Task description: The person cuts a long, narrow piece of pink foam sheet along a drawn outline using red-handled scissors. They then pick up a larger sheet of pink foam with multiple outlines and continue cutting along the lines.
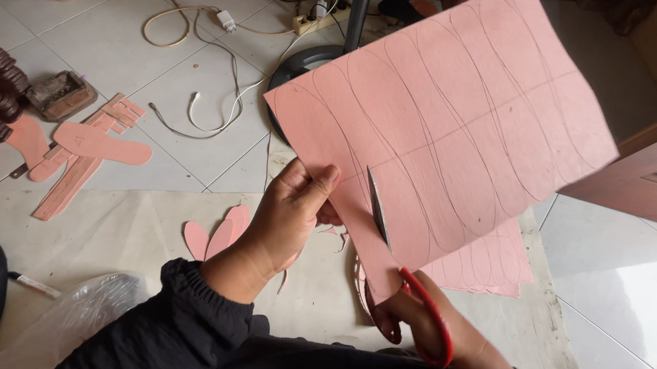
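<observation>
- Right now the pink sheet point(472, 119), marked with curved pencil outlines, is lifted above the floor, tilted, pinched at its lower edge by my left hand point(291, 213), thumb on top.
- My right hand point(432, 329) is clenched through the red-handled scissors point(405, 279), whose blade lies against the sheet just beside that pinch.
- Below the grip lie cut pink pieces point(216, 237); further left, more pink offcuts point(88, 149).

A pink sheet point(456, 117) marked with curved pencil outlines is held up tilted above the floor, its lower left edge pinched (thumb on top). Red-handled scissors point(400, 283) have their open blades set into the sheet's lower edge, along one drawn curve.
</observation>
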